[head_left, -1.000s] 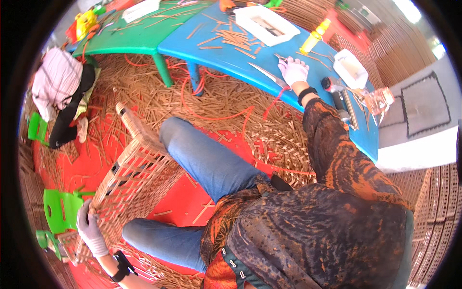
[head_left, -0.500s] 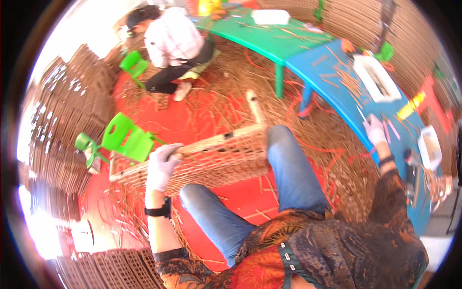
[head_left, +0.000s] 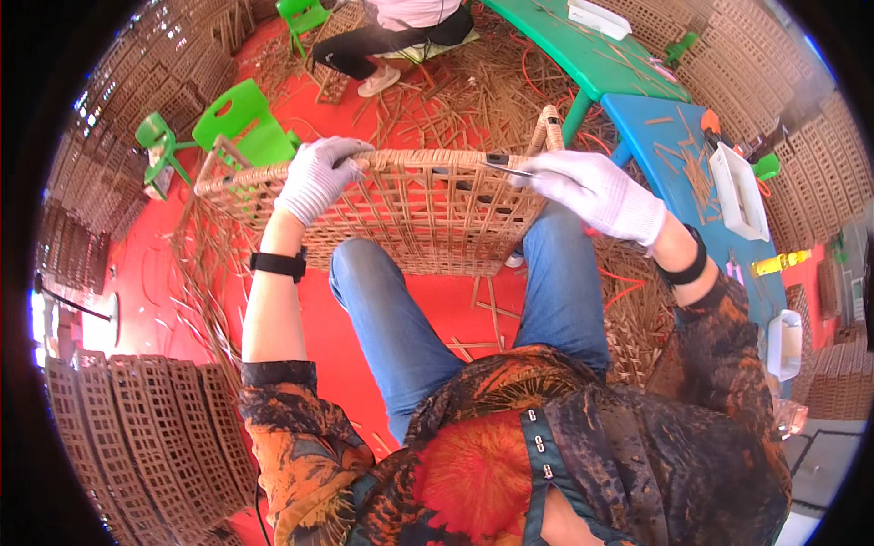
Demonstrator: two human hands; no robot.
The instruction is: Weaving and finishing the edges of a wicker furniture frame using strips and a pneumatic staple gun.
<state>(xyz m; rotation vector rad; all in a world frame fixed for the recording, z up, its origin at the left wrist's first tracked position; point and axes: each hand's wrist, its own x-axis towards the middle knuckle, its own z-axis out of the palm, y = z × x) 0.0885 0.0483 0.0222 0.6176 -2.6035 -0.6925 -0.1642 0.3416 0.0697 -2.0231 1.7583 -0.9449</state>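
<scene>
A woven wicker basket [head_left: 401, 209] with an openwork grid rests across my knees, its wrapped rim toward me. My left hand [head_left: 319, 180] wears a white glove and grips the rim left of the middle, thumb and fingers closed over it. My right hand [head_left: 596, 191], also gloved, pinches a thin dark metal tool [head_left: 510, 169] with a narrow tip. That tip touches the rim near a dark gap by the basket's right end. An upright wrapped post [head_left: 546, 129] stands at the far right corner.
Green chairs [head_left: 244, 123] stand on the red floor to the left, beyond the basket. A person [head_left: 414, 27] sits at the back among loose strips. On the right, a blue table [head_left: 651, 136] holds strips and a white tray [head_left: 737, 191]. Stacked woven panels [head_left: 150, 428] line the left.
My right hand has come from the blue table to the basket's rim, bringing the thin tool. The basket is turned and raised slightly. My view has shifted down toward my lap.
</scene>
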